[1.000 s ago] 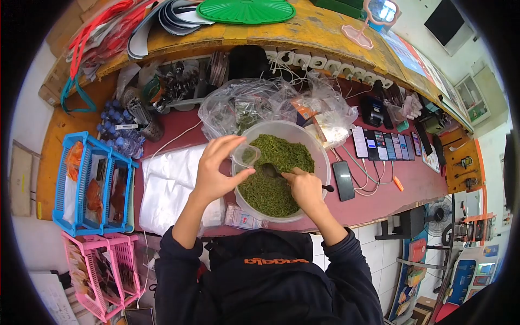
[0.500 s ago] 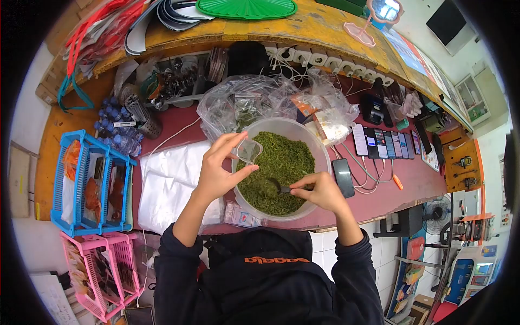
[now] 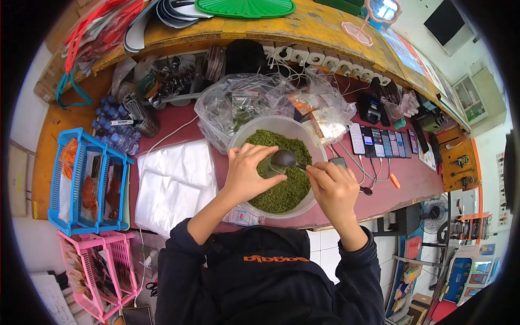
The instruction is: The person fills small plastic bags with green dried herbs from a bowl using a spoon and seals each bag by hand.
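Both hands (image 3: 292, 179) hold spoon (image 3: 284, 158) between.

Single head-worn fisheye view, looking steeply down and forward over the wearer's torso at the red counter (image 3: 179, 122), close range; yellow shelf (image 3: 319, 24) bounds the far edge.

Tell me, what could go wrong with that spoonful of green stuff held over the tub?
The spoon in the right hand sits at the small clear bag that the left hand pinches; a slip could scatter green flakes past the bag. The tub stands near the table edge, so a nudge might tip it. The phones lie close and could catch spilled flakes.
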`<state>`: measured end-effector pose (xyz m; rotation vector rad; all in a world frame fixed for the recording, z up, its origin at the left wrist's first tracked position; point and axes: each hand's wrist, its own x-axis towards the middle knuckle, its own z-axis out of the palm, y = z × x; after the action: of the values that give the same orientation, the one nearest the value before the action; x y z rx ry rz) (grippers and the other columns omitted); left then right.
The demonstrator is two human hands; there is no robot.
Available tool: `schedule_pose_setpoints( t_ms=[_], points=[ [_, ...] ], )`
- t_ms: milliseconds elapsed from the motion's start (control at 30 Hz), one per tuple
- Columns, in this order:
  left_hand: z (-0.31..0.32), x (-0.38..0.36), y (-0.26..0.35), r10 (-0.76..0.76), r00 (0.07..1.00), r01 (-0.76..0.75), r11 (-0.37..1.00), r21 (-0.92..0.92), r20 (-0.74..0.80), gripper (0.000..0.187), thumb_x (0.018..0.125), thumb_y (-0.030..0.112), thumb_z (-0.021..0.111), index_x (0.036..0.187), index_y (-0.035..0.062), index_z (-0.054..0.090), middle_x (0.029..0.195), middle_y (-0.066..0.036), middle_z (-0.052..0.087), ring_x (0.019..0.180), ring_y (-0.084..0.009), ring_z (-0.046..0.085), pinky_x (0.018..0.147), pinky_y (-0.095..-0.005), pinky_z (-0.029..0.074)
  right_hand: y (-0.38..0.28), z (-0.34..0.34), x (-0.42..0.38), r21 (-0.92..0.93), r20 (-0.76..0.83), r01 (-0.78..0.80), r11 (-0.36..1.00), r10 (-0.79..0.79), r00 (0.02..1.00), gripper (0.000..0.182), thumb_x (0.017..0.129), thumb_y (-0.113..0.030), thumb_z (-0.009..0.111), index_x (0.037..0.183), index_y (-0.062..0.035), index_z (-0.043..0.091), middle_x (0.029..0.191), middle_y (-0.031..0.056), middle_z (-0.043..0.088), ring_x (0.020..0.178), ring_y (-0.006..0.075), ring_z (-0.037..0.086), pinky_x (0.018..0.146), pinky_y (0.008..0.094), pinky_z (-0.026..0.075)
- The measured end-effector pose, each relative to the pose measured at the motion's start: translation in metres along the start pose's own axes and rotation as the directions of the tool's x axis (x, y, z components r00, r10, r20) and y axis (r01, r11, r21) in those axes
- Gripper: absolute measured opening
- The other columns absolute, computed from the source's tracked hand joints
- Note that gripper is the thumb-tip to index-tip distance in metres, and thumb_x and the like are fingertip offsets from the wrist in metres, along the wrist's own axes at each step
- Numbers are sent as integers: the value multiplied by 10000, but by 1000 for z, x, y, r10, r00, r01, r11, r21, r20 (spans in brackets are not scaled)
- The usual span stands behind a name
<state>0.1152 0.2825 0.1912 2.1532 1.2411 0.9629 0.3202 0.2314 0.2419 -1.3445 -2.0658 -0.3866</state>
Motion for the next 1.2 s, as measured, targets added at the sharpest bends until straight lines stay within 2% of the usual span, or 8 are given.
schedule_pose_setpoints(
  t_ms=[200,267,467,600,667,767,867,1200],
  points=[
    [1,-5,-2,0,991,7,998,56,-135,644,622,376,843,1169,97,647,1114,-25,651,1053,-193,532,933,-367,286,4,-16,1,-68,-122,-65,996,56,991,123,691,-90,762,785,-117,687,811,-28,646,646,165,579,571,313,396],
    [2,-8,-2,21,980,10,988,155,-199,653,625,373,838,1182,96,638,1117,-20,647,1050,-194,530,937,-381,280,10,-27,0,-66,87,-215,974,220,972,127,691,-99,761,795,-123,692,809,-8,644,685,195,595,580,328,403],
    [13,-14,15,122,960,-28,937,347,-253,694,634,380,816,1235,107,602,1145,-10,624,1062,-194,522,955,-404,267,-3,38,9,474,216,-148,868,49,975,91,744,-94,726,819,-61,685,808,48,637,808,258,630,674,353,476],
    [-15,-3,-26,24,991,33,912,-408,134,227,814,185,717,1019,88,728,910,-62,694,896,-211,612,820,-364,444,8,37,6,596,327,-152,789,-66,943,211,721,0,735,925,-20,684,841,102,658,788,270,649,689,324,509],
    [-17,-6,-33,-11,981,119,827,-549,196,149,837,126,708,954,39,737,832,-73,704,787,-145,638,706,-308,493,7,34,4,612,305,-158,775,-47,951,203,735,18,739,928,-7,680,798,74,665,740,193,653,670,277,498],
    [-15,-7,-14,-207,952,305,588,-749,225,138,844,90,705,951,6,726,859,-69,714,747,-96,638,676,-249,499,7,37,-7,698,590,-676,238,344,730,86,831,-46,717,872,21,681,774,26,676,701,64,594,643,217,464],
    [-8,-9,-17,-244,951,304,613,-729,192,140,844,70,703,948,-24,716,897,-75,715,723,-89,639,664,-224,501,7,35,-12,715,613,-680,159,325,720,79,838,-45,705,866,24,681,759,25,668,693,70,583,644,217,457],
    [-7,-17,8,55,994,-84,928,-362,-91,46,799,76,713,822,35,709,774,-57,684,732,-171,629,752,-314,454,-22,38,-12,742,342,-470,478,333,879,75,753,-30,716,790,3,659,722,71,658,632,120,597,590,253,458]
  ],
)
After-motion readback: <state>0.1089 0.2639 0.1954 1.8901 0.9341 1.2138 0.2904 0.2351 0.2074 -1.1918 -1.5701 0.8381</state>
